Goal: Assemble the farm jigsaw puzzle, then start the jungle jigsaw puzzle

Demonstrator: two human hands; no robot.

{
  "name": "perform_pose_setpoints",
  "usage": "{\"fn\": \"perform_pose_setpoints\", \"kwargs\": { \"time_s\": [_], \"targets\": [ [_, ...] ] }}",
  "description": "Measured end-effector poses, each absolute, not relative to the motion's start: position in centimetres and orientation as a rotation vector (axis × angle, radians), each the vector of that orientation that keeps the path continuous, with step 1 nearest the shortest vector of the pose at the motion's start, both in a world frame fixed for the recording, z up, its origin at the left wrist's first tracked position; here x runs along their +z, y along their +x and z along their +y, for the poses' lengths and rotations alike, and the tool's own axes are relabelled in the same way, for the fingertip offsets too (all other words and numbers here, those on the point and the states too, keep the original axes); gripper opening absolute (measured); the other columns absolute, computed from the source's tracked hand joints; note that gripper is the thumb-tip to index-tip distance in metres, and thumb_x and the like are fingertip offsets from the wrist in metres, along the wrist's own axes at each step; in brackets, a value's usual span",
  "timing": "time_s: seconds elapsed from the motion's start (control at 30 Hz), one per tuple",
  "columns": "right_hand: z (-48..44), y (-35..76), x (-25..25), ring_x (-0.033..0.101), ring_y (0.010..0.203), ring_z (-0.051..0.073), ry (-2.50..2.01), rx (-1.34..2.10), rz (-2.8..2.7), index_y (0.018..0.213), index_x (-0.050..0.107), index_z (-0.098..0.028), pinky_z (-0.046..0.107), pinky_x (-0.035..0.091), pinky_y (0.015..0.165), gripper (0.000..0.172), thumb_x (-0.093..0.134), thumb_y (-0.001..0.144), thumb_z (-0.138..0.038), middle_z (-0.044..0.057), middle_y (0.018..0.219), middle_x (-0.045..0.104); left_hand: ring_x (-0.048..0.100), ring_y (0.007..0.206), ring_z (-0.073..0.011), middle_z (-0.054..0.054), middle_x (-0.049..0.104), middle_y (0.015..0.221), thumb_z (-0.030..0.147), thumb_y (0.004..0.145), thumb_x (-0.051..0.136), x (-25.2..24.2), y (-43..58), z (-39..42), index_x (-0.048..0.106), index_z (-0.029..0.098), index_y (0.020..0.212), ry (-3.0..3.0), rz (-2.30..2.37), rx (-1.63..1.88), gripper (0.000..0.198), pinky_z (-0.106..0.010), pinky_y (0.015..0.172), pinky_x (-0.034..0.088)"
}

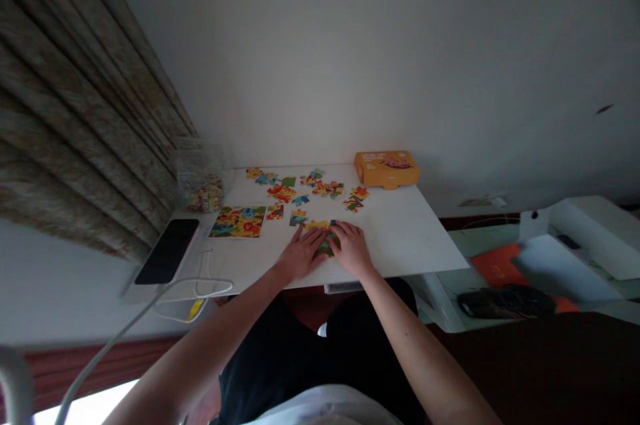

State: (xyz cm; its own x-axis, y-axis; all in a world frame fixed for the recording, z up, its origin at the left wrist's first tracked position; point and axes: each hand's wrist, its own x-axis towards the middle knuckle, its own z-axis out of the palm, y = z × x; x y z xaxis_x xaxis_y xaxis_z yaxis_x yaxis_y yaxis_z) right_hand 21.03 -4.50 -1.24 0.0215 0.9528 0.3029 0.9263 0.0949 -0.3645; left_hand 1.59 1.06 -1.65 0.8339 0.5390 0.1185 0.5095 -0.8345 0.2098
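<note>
My left hand (300,253) and right hand (353,249) are lying open and flat, pressing on puzzle pieces (326,246) on the counter (400,238). An assembled puzzle (237,222) is lying to the left, loose pieces (320,190) are scattering beyond, and an orange box (386,169) is sitting farthest.

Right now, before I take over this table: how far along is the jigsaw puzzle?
One rectangular puzzle looks finished at the left. In hand: the left hand and right hand are both on a second group of pieces. Left to do: the loose pieces scattered beyond them, near the orange box.
</note>
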Motion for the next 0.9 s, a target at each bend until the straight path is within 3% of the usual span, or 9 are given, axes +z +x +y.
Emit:
{"fn": "perform_pose_setpoints", "kwargs": {
  "time_s": [0.27,0.67,0.8,0.9],
  "targets": [
    [-4.7,20.9,-1.1,0.057,0.125,0.029,-1.836,0.070,-1.904,0.126,0.068,-0.023,0.048,0.039,0.107,0.031,0.057,0.098,-0.033,0.012,0.136,0.065,0.042,0.148,-0.0250,-0.012,0.049,0.157,0.042,0.107,0.037,-1.5,-0.9,2.7,0.048,0.026,0.152,2.827,0.954,0.276,0.050,-0.055,0.126,0.022],
    [-4.6,21.0,-1.3,0.057,0.125,0.029,-1.820,0.050,-1.893,0.123,0.069,-0.023,0.047,0.040,0.106,0.029,0.058,0.099,-0.033,0.011,0.135,0.066,0.049,0.143,-0.0269,-0.014,0.053,0.153,0.031,0.103,0.044,-1.8,-2.2,8.1,0.055,0.022,0.145,2.701,1.175,0.370,0.044,-0.057,0.124,0.026],
    [-4.8,20.9,-0.9,0.055,0.129,0.030,-1.803,0.060,-1.913,0.126,0.068,-0.024,0.048,0.039,0.107,0.033,0.060,0.098,-0.038,0.012,0.140,0.063,0.048,0.143,-0.0286,-0.013,0.052,0.154,0.022,0.097,0.053,-0.6,-1.7,10.2,0.055,0.026,0.143,2.648,1.262,0.353,0.046,-0.059,0.122,0.028],
    [-5.0,20.8,-0.6,0.051,0.135,0.031,-1.751,0.084,-1.987,0.132,0.064,-0.024,0.053,0.034,0.112,0.041,0.063,0.096,-0.045,0.013,0.145,0.060,0.049,0.142,-0.0308,-0.012,0.056,0.151,0.022,0.091,0.064,0.5,-1.4,12.4,0.058,0.028,0.139,2.538,1.342,0.186,0.049,-0.062,0.122,0.022]
  ]
}}
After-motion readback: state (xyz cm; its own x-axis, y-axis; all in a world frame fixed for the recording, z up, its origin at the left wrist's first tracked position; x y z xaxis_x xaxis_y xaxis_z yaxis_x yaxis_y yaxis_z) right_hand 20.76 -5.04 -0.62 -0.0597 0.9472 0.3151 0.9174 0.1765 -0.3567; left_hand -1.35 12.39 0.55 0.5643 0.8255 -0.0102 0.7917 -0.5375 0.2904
